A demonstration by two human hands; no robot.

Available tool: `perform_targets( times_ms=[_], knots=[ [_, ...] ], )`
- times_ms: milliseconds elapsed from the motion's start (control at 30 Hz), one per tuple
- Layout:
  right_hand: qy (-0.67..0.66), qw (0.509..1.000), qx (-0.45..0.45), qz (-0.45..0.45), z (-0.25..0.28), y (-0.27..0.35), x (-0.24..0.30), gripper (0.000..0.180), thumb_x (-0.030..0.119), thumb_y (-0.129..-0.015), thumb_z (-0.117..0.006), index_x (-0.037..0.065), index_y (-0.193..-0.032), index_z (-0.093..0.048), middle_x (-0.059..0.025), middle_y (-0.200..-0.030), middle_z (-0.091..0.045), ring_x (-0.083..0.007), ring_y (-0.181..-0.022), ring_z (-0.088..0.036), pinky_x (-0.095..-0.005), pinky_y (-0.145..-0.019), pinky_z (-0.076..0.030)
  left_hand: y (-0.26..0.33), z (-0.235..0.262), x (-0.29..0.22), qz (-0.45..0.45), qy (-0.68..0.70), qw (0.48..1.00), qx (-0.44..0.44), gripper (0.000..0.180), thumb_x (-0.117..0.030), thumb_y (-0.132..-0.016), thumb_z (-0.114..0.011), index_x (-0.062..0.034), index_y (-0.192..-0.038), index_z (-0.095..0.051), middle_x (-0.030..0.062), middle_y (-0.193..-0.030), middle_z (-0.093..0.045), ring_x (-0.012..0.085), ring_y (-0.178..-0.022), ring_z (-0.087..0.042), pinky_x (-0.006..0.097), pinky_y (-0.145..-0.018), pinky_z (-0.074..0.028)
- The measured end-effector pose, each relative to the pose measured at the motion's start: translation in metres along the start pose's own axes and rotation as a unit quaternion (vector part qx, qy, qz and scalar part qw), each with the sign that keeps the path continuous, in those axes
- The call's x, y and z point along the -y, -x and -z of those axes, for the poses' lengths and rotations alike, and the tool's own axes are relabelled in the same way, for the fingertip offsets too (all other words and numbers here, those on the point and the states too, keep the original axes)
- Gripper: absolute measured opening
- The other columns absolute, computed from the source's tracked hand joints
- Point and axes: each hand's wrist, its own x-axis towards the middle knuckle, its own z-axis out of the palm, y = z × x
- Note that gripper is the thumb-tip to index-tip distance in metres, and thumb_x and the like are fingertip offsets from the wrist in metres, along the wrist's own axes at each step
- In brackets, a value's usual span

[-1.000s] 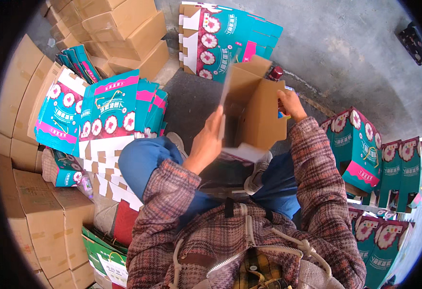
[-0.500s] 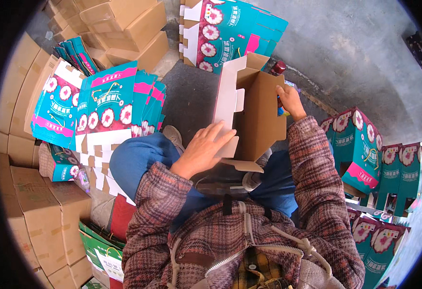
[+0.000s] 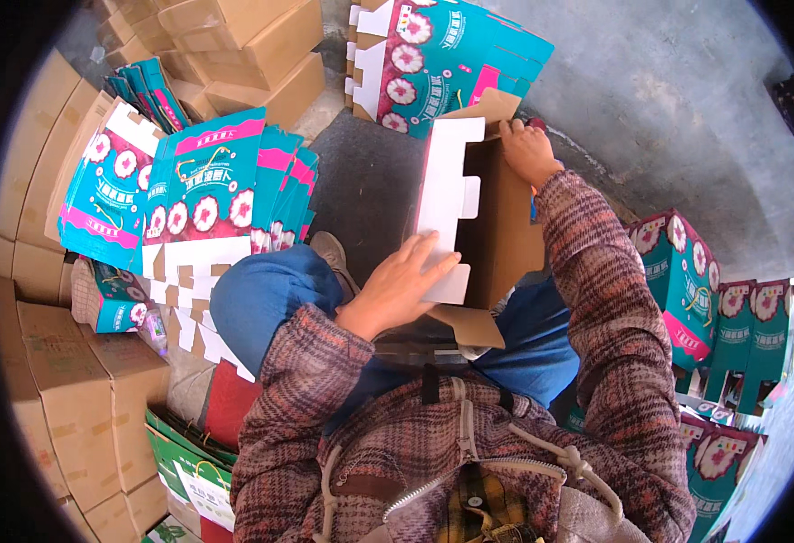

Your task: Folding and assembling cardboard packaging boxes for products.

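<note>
An unfolded cardboard carton (image 3: pixel 506 244), brown inside with white tabbed flaps, stands tilted between my knees with its open side up. My left hand (image 3: pixel 401 285) rests on the carton's white side flap, fingers stretched out and lying against it near the close end. At the far right corner, my right hand (image 3: pixel 531 154) is closed over the carton's upper edge, its fingertips by the brown end flap (image 3: pixel 487 106). Another brown end flap (image 3: pixel 469 326) sticks out toward me. My right fingertips are partly hidden.
Flat teal printed cartons (image 3: pixel 202 181) lie stacked at my left, with more (image 3: pixel 469 54) against the far wall. Assembled teal boxes (image 3: pixel 678 281) stand at the right. Brown shipping boxes (image 3: pixel 80 389) are piled on the left. Green bags (image 3: pixel 189 462) sit at the lower left.
My right hand has moved from the carton's right side up to its far corner. The carton has turned and tipped slightly, and my left hand has shifted a little right with it.
</note>
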Motion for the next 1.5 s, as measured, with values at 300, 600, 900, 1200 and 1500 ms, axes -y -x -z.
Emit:
perform_targets(
  times_ms=[300, 600, 900, 1200, 1500],
  knots=[
    [-0.258, 0.952, -0.016, -0.161, 0.002, 0.002, 0.007, 0.063, 0.021, -0.086, -0.054, 0.000, -0.140, -0.028, -0.0202, -0.107, -0.063, -0.0361, -0.090, -0.065, -0.0479, -0.074, -0.052, 0.005, -0.003, 0.007, -0.002, -0.024, 1.000, 0.008, 0.066, -0.043, -0.075, -0.071, -0.0179, -0.133, -0.052, 0.0213, -0.140, -0.037, 0.0380, -0.130, -0.034, 0.047, -0.104, -0.036],
    [-0.438, 0.886, -0.040, -0.148, -0.026, 0.010, -0.017, 0.041, 0.009, -0.087, -0.046, 0.010, -0.128, -0.047, -0.0167, -0.105, -0.066, -0.0357, -0.097, -0.063, -0.0456, -0.082, -0.049, 0.019, -0.005, 0.000, -0.016, 0.047, 0.999, 0.017, 0.065, -0.058, -0.082, -0.059, -0.0098, -0.125, -0.058, 0.0210, -0.142, -0.038, 0.0384, -0.132, -0.031, 0.053, -0.107, -0.026],
    [-0.501, 0.862, -0.054, -0.064, -0.022, 0.014, -0.020, 0.021, 0.011, -0.089, -0.044, 0.005, -0.103, -0.059, -0.0160, -0.102, -0.065, -0.0373, -0.096, -0.062, -0.0439, -0.081, -0.049, 0.014, -0.043, -0.025, 0.091, -0.008, 0.994, -0.062, 0.043, -0.038, -0.086, -0.061, -0.0056, -0.114, -0.063, 0.0168, -0.130, -0.049, 0.0340, -0.129, -0.038, 0.053, -0.106, -0.027],
    [-0.309, 0.950, 0.043, -0.007, 0.008, 0.021, 0.002, 0.033, 0.038, -0.085, -0.055, 0.008, -0.098, -0.061, -0.0170, -0.095, -0.061, -0.0340, -0.086, -0.063, -0.0450, -0.075, -0.051, -0.015, -0.079, -0.053, 0.036, -0.202, 0.966, -0.155, 0.055, -0.027, -0.080, -0.068, -0.0006, -0.125, -0.051, 0.0180, -0.129, -0.049, 0.0316, -0.129, -0.039, 0.053, -0.107, -0.028],
    [-0.340, 0.934, 0.021, -0.105, 0.004, 0.047, -0.007, 0.034, 0.040, -0.081, -0.064, 0.011, -0.098, -0.063, -0.0152, -0.089, -0.061, -0.0342, -0.084, -0.062, -0.0439, -0.072, -0.051, -0.022, -0.098, -0.072, 0.075, -0.134, 0.981, -0.122, 0.044, -0.022, -0.084, -0.055, 0.0042, -0.119, -0.054, 0.0186, -0.132, -0.048, 0.0305, -0.126, -0.042, 0.049, -0.104, -0.032]
  ],
)
